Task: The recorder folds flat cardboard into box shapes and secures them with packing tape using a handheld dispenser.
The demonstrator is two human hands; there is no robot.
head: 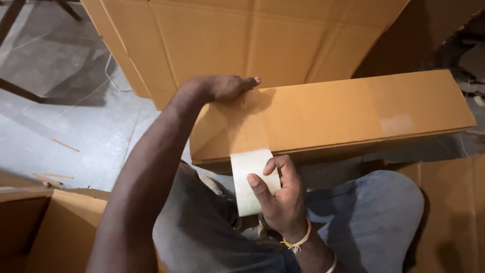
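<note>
Both forearms are bare, with no sleeves showing. The right hand (283, 199) has a thin yellowish thread (299, 241) tied round the wrist, knotted with short loose ends, and a second pale band (331, 264) sits further up the forearm. The left hand (227, 87) wears nothing. The legs are in grey-blue trousers (374, 217), the cloth smooth and plain.

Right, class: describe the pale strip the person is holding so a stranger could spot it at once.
Find the long closed cardboard box across the person's lap. At its near edge the right hand pinches a strip of tape. It is the only whitish piece among brown cardboard.
</note>
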